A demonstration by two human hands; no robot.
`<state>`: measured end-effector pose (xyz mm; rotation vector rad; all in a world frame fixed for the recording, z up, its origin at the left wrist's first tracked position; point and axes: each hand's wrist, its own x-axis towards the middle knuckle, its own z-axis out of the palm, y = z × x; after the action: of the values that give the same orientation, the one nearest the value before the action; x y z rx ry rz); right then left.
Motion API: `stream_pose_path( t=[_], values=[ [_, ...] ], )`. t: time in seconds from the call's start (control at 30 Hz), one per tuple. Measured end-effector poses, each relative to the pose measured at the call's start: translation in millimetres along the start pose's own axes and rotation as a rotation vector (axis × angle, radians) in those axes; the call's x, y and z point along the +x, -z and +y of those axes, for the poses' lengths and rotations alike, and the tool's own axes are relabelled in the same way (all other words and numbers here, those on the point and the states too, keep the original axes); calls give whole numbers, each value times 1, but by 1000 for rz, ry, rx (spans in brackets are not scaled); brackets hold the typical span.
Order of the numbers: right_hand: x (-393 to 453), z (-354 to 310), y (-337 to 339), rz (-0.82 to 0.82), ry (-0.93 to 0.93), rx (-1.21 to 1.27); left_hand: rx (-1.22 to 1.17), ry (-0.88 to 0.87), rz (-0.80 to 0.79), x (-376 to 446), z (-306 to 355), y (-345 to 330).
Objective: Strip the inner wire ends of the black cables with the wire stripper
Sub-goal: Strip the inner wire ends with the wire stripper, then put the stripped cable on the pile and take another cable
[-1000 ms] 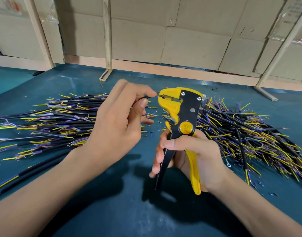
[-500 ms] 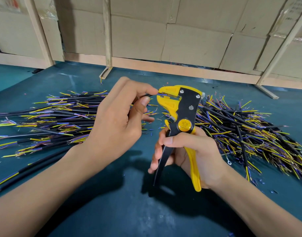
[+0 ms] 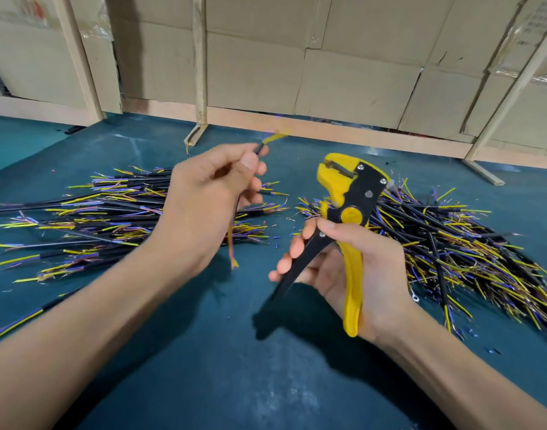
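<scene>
Centrally, the left hand (image 3: 204, 200) pinches a black cable (image 3: 259, 148) at mid-frame, apart from the wire stripper (image 3: 343, 225) that the right hand (image 3: 352, 274) grips just right of centre, above the tabletop (image 3: 204, 352).

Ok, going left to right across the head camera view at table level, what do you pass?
Left heap of black cables with yellow and purple wire ends → left hand pinching one black cable → yellow and black wire stripper gripped by the right hand → right heap of black cables.
</scene>
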<state>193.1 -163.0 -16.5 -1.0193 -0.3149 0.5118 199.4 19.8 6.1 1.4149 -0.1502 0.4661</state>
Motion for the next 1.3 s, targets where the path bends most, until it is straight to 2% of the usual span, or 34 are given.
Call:
stream_pose_path(
  t=[0.07,0.1,0.13,0.2,0.3,0.37,0.47,0.57,0.67,0.77,0.87,0.93,1.0,1.1,1.23,1.3],
  values=[
    [3,2,1,83,47,-54,-537,342,-43,5,6,4],
    [4,3,2,119,78,-96,-675,410,-65,7,6,7],
    [5,3,2,142,98,-135,-728,421,-100,7,6,9],
    [6,4,2,128,80,-176,-649,371,-154,3,4,4],
    [2,5,-4,29,-66,-33,-290,312,-204,4,8,-13],
    [0,5,-6,4,-144,139,-154,301,-248,16,18,-28],
    [-1,5,-6,49,-206,257,-5,250,-300,43,36,-60],
    [0,6,-6,84,-236,328,261,169,-410,66,40,-103],
    [0,6,-3,94,-241,373,775,142,-544,86,33,-117],
    [-1,4,0,105,-209,391,1347,50,-588,101,23,-68],
    [0,4,1,129,-168,412,1792,167,-879,88,8,-8],
    [1,5,2,141,-153,407,1781,200,-821,72,-6,16],
    [2,6,2,149,-153,397,1658,97,-647,62,-14,27],
    [2,4,3,145,-142,398,1586,-116,-457,50,-22,35],
    [-1,0,7,71,-100,418,1337,-598,-207,25,-24,43],
    [-1,-2,9,35,-82,407,1318,-675,-175,17,-19,45]
  ],
)
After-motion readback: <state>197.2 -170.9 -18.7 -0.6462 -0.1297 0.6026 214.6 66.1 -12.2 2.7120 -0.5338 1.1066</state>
